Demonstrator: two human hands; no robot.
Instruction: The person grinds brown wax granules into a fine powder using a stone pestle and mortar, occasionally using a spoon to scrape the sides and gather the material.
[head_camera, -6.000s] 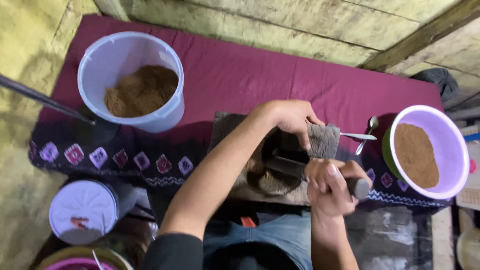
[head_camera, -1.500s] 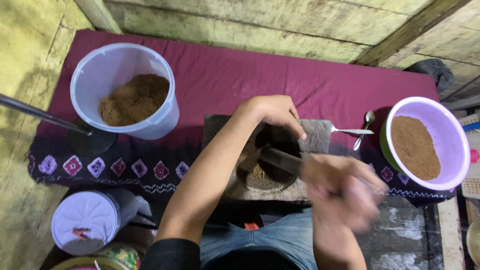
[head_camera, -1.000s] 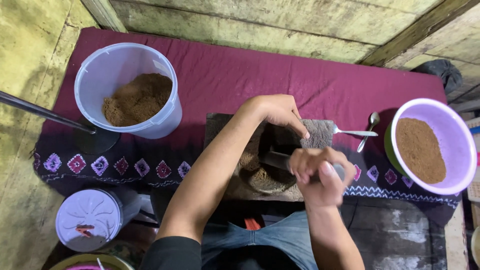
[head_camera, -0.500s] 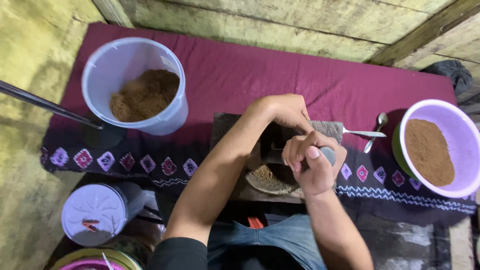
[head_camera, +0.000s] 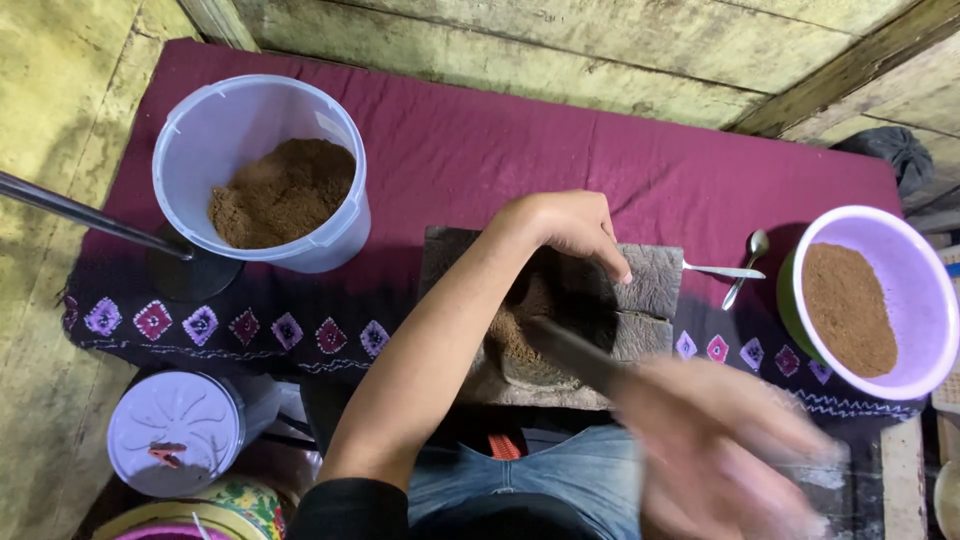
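Note:
My left hand (head_camera: 568, 228) rests on a dark wooden block (head_camera: 650, 290) with a hollow holding brown powder (head_camera: 515, 325); its fingers press the block's top. My right hand (head_camera: 720, 450) is blurred with motion at the lower right and grips a dark stick-like tool (head_camera: 575, 352) whose tip reaches into the hollow. A metal spoon (head_camera: 740, 270) lies on the maroon cloth (head_camera: 480, 140) just right of the block.
A white bucket (head_camera: 340, 225) of brown powder stands at the left, a purple bowl (head_camera: 925, 300) of finer brown powder at the right. A metal rod (head_camera: 80, 212) crosses the left edge. A lidded white container (head_camera: 175, 430) sits at lower left by my knees.
My right hand has swung down and to the right from beside the left hand, drawing the tool outward; it is now motion-blurred. The left hand stays on the block.

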